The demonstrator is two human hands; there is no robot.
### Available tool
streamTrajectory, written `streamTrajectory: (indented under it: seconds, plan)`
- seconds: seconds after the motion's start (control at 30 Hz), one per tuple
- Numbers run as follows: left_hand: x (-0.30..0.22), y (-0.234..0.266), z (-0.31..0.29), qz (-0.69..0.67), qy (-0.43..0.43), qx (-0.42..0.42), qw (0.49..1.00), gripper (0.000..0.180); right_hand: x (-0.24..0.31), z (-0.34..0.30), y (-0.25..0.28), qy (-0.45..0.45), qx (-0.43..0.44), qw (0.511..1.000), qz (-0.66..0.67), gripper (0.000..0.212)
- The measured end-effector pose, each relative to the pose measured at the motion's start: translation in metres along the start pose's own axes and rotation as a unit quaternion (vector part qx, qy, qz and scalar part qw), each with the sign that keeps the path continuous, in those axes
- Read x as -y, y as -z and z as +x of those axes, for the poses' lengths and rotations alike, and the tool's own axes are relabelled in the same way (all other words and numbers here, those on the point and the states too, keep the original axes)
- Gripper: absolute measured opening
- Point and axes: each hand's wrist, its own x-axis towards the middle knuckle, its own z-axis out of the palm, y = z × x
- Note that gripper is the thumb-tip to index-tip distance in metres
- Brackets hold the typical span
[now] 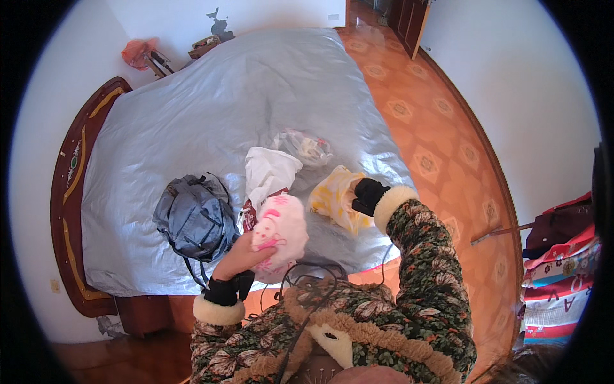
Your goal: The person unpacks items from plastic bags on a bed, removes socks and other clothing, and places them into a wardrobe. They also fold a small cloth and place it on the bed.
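Observation:
My left hand (240,257) is closed around a soft white bundle (286,225) with pink print, lifted over the near edge of the bed. At the right, my right hand (354,190) grips a yellow-and-white plastic bag (338,199) by its right side; its fingers are partly hidden by the bag and a black wrist strap. Just beyond the bundle lies a white plastic bag (271,171) with dark red print at its near end. Farther back sits a clear plastic bag (307,148) with things inside that I cannot make out.
A grey-blue backpack (198,219) rests on the silver-grey bed cover (256,89), left of the bags. The carved wooden headboard (69,217) is at the left. Folded colourful cloths (558,275) are stacked at the right, past the tiled floor (427,160). Black cables (313,264) hang near my chest.

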Motion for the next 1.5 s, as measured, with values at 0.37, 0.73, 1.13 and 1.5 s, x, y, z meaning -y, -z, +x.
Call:
streamTrajectory:
  seconds: [0.37,0.73,1.13,1.5]
  plan:
    - [0.03,-0.067,0.106,0.524,-0.11,0.144,0.832,0.069,0.041,-0.029,-0.035,0.061,-0.021,0.992,-0.106,0.028]
    - [0.075,-0.037,0.146,0.55,-0.013,0.008,0.835,0.039,0.066,-0.098,0.057,0.124,-0.09,0.986,0.071,0.029]
    - [0.066,-0.031,0.156,0.532,-0.096,-0.018,0.841,0.03,-0.006,-0.128,0.096,-0.15,-0.375,0.675,0.617,0.024]
    - [0.043,-0.035,0.159,0.51,-0.057,0.065,0.856,0.071,0.005,-0.152,0.075,0.008,-0.315,0.733,0.603,0.04]
